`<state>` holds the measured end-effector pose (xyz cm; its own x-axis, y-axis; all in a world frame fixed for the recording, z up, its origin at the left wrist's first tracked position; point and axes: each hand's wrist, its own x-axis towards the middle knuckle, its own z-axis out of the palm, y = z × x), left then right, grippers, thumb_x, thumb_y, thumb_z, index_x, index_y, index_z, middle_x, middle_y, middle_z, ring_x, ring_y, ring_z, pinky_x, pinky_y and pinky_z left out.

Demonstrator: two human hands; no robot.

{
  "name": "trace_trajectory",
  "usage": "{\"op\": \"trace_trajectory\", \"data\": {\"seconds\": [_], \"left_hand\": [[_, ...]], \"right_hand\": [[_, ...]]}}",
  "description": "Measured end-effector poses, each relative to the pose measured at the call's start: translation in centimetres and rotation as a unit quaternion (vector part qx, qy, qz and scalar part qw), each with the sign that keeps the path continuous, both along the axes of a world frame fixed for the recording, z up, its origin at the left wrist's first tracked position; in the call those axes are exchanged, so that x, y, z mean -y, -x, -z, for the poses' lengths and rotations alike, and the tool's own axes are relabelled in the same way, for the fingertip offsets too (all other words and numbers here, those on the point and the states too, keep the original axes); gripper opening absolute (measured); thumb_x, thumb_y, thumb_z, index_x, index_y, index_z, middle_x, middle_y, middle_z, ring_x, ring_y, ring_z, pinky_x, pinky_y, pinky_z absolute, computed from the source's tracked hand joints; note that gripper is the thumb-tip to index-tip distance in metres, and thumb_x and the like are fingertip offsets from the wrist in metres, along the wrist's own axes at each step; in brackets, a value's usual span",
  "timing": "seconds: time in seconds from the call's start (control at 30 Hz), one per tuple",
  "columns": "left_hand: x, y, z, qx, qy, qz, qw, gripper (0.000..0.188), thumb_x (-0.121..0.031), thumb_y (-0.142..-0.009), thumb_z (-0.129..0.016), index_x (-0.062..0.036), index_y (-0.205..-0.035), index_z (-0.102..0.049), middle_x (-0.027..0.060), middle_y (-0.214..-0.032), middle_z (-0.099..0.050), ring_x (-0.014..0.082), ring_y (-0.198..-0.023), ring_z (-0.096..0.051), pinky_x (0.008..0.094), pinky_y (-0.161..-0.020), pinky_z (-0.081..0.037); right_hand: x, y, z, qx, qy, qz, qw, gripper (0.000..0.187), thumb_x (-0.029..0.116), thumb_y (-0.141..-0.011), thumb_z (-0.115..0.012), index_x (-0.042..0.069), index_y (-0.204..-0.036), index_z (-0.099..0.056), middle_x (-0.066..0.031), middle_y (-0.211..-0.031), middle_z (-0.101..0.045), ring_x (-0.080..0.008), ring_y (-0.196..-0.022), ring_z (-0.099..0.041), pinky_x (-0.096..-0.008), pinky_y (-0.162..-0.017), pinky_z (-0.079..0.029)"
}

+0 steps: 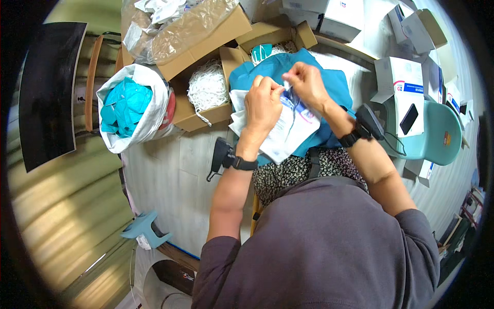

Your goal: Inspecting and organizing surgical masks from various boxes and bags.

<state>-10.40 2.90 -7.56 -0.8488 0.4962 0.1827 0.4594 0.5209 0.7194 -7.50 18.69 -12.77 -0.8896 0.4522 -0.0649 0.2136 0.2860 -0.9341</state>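
Both hands are raised over my lap, close together at the top edge of a white and blue flat packet [291,109]. My left hand [263,107] is closed, thumb and fingers pinching that edge. Just to its right, my right hand [309,86] pinches the same edge from the other side; whether the packet is sealed I cannot tell. Beneath it, several more white packets [278,147] lie fanned out on a teal cloth [334,80] spread over my lap. Each wrist wears a black strapped device.
To the left, a white sack [109,138] holds teal folded pieces, beside a cardboard box [191,121] of white elastic loops [208,85]. Another carton [206,44] with clear plastic stands behind. At right, a pale teal chair [443,136] bears white boxes and a black phone [409,119].
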Motion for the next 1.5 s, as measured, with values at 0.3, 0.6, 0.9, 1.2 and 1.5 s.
{"op": "trace_trajectory", "data": {"seconds": [0.3,0.6,0.9,1.2,1.5], "left_hand": [[0.9,-8.1,-8.1,0.108,-0.169,0.007,0.980,0.008,0.005,-0.083,-0.069,0.0014,-0.079,-0.063,0.0054,-0.077,-0.057,0.0092,-0.069,-0.058,0.0206,-0.061,-0.046],[4.6,-3.7,-3.3,0.367,-0.395,-0.214,0.815,0.013,-0.009,-0.094,-0.064,0.0038,-0.091,-0.062,0.0048,-0.086,-0.063,0.0086,-0.076,-0.058,0.0230,-0.072,-0.047],[4.3,3.5,7.5,0.178,0.018,-0.241,0.954,0.021,-0.023,-0.085,-0.073,-0.0030,-0.083,-0.071,0.0098,-0.076,-0.072,0.0206,-0.068,-0.069,0.0346,-0.066,-0.052],[4.1,4.3,8.1,0.201,0.124,-0.256,0.937,0.028,-0.033,-0.084,-0.069,-0.0058,-0.085,-0.071,0.0165,-0.085,-0.071,0.0348,-0.082,-0.068,0.0454,-0.074,-0.052],[8.3,3.0,8.7,0.285,-0.066,-0.057,0.954,0.045,-0.034,-0.082,-0.076,0.0068,-0.096,-0.063,0.0202,-0.095,-0.069,0.0244,-0.088,-0.068,0.0377,-0.077,-0.053]], "right_hand": [[-2.4,-0.7,1.6,0.065,-0.126,0.032,0.989,0.025,0.019,-0.082,-0.075,-0.002,-0.074,-0.063,-0.0151,-0.064,-0.062,-0.0210,-0.058,-0.058,-0.0365,-0.057,-0.046],[-3.5,-2.3,0.3,0.162,-0.118,0.010,0.980,0.025,0.020,-0.084,-0.073,-0.002,-0.076,-0.064,-0.0152,-0.067,-0.064,-0.0230,-0.060,-0.061,-0.0367,-0.059,-0.047],[-4.3,-0.7,-3.4,-0.080,-0.363,-0.114,0.921,0.023,0.027,-0.083,-0.070,0.008,-0.097,-0.069,-0.0108,-0.093,-0.069,-0.0331,-0.093,-0.062,-0.0422,-0.079,-0.049],[6.6,-8.9,-6.8,-0.101,-0.365,-0.418,0.826,0.033,0.026,-0.073,-0.071,0.008,-0.099,-0.064,-0.0055,-0.102,-0.059,-0.0252,-0.105,-0.053,-0.0436,-0.096,-0.038],[4.0,-7.3,-4.2,-0.112,-0.433,-0.330,0.831,0.032,0.009,-0.068,-0.062,0.010,-0.100,-0.067,-0.0055,-0.112,-0.063,-0.0294,-0.133,-0.043,-0.0591,-0.118,-0.013]]}}
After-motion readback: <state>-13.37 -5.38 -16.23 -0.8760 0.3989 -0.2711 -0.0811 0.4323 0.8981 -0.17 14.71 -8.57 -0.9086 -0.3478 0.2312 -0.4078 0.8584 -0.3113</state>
